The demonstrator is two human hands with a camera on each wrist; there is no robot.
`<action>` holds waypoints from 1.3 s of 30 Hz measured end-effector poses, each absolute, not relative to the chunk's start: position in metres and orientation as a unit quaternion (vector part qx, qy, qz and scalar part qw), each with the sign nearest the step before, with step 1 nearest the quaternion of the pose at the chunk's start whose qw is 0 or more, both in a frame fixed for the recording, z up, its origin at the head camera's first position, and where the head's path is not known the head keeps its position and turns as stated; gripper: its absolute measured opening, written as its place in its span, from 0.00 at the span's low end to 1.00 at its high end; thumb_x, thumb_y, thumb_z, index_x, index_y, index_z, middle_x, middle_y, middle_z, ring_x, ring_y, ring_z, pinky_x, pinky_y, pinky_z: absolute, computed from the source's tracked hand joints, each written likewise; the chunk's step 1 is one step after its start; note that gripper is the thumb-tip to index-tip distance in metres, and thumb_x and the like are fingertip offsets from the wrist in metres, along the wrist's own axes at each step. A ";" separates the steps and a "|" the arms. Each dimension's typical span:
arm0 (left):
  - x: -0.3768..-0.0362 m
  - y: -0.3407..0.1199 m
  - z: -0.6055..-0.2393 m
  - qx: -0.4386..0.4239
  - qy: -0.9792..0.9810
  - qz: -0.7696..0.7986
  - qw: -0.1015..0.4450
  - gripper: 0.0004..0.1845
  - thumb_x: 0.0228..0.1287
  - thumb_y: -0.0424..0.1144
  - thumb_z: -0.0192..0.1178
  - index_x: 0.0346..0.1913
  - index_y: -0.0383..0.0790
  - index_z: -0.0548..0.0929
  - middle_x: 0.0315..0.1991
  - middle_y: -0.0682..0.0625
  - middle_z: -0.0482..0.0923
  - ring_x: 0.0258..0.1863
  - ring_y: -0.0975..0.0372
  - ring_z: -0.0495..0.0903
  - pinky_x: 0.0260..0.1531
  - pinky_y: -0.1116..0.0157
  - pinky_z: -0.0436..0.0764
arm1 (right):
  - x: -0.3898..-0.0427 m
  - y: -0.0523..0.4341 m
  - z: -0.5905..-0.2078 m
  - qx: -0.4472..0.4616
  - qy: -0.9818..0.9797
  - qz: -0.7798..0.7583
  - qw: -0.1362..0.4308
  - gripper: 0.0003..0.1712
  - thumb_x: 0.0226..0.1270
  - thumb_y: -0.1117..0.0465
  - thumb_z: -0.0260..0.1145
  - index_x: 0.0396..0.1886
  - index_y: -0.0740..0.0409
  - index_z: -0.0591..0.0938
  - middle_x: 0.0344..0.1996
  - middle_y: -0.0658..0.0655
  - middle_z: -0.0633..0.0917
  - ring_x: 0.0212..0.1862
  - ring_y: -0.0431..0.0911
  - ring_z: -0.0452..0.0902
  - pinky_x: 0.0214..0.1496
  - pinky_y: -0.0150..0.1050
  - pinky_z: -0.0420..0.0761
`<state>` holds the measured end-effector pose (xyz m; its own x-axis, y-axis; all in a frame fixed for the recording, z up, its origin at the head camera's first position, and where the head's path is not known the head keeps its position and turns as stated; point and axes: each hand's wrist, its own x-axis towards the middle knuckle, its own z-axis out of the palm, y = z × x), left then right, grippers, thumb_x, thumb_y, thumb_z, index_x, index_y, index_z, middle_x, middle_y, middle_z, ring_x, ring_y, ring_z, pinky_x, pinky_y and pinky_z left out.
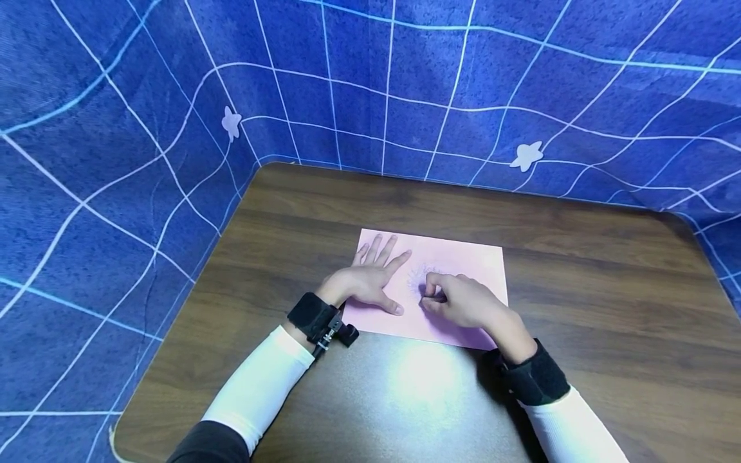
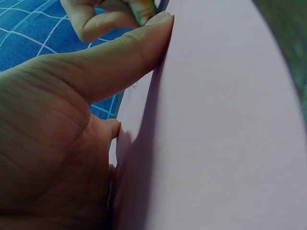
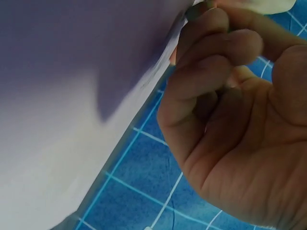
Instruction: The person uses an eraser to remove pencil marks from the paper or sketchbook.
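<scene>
A sheet of pink paper [image 1: 471,257] lies on the wooden table, with a patch of fine bluish-purple marks [image 1: 418,275] near its middle. My left hand [image 1: 370,281] rests flat on the paper's left part, fingers spread and thumb pointing toward the right hand. Over the marks, my right hand [image 1: 466,301] has its fingers curled, thumb and index finger pinching a small dark greenish piece [image 3: 194,11] close to the paper. Most of that piece is hidden by the fingers, and I cannot tell its kind.
The brown wooden table [image 1: 289,212] extends around the paper on all sides. Blue cloth [image 1: 359,83] with a pale wavy grid hangs behind the table and to the left. Black bands with cameras sit on both wrists, and the left wrist camera [image 1: 347,334] is close to the paper's lower left corner.
</scene>
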<state>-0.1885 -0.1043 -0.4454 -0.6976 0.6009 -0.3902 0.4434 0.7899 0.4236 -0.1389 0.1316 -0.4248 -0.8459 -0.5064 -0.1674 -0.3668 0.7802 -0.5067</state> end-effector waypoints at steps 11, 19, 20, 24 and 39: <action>-0.190 -0.103 -0.447 0.287 0.909 0.151 0.261 0.65 0.56 0.68 0.69 0.84 0.56 0.36 0.82 0.44 0.15 0.80 0.48 0.12 0.78 0.46 0.21 | -0.146 0.149 -0.417 -0.220 0.917 -0.257 0.210 0.10 0.59 0.58 0.76 0.27 0.48 0.81 0.26 0.48 0.78 0.29 0.42 0.70 0.33 0.37 0.69; -0.190 -0.102 -0.447 0.288 0.908 0.156 0.262 0.64 0.56 0.68 0.69 0.84 0.55 0.37 0.82 0.44 0.15 0.79 0.48 0.12 0.78 0.46 0.20 | -0.145 0.154 -0.413 -0.223 0.918 -0.239 0.225 0.09 0.59 0.59 0.75 0.28 0.49 0.81 0.24 0.48 0.77 0.27 0.42 0.70 0.33 0.37 0.69; -0.190 -0.102 -0.446 0.288 0.908 0.155 0.262 0.64 0.56 0.68 0.69 0.84 0.56 0.37 0.82 0.44 0.15 0.80 0.49 0.12 0.78 0.46 0.21 | -0.145 0.153 -0.412 -0.227 0.920 -0.228 0.223 0.08 0.60 0.59 0.74 0.29 0.49 0.81 0.23 0.47 0.77 0.27 0.42 0.70 0.32 0.37 0.69; -0.190 -0.103 -0.446 0.284 0.910 0.149 0.263 0.65 0.56 0.67 0.69 0.84 0.56 0.37 0.82 0.44 0.15 0.80 0.48 0.13 0.78 0.46 0.21 | -0.142 0.148 -0.411 -0.251 0.925 -0.198 0.205 0.06 0.66 0.59 0.72 0.35 0.49 0.81 0.21 0.46 0.78 0.25 0.41 0.69 0.31 0.37 0.69; -0.190 -0.104 -0.445 0.284 0.909 0.150 0.266 0.65 0.56 0.68 0.69 0.84 0.55 0.36 0.82 0.43 0.14 0.80 0.48 0.13 0.78 0.46 0.21 | -0.143 0.138 -0.420 -0.229 0.935 -0.218 0.163 0.12 0.56 0.61 0.77 0.29 0.45 0.79 0.23 0.44 0.80 0.29 0.44 0.72 0.33 0.39 0.68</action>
<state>-0.1905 -0.1038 -0.4454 -0.6969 0.5961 -0.3988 0.4360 0.7936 0.4244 -0.1429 0.1375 -0.4197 -0.8416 -0.4998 -0.2045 -0.3580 0.7999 -0.4817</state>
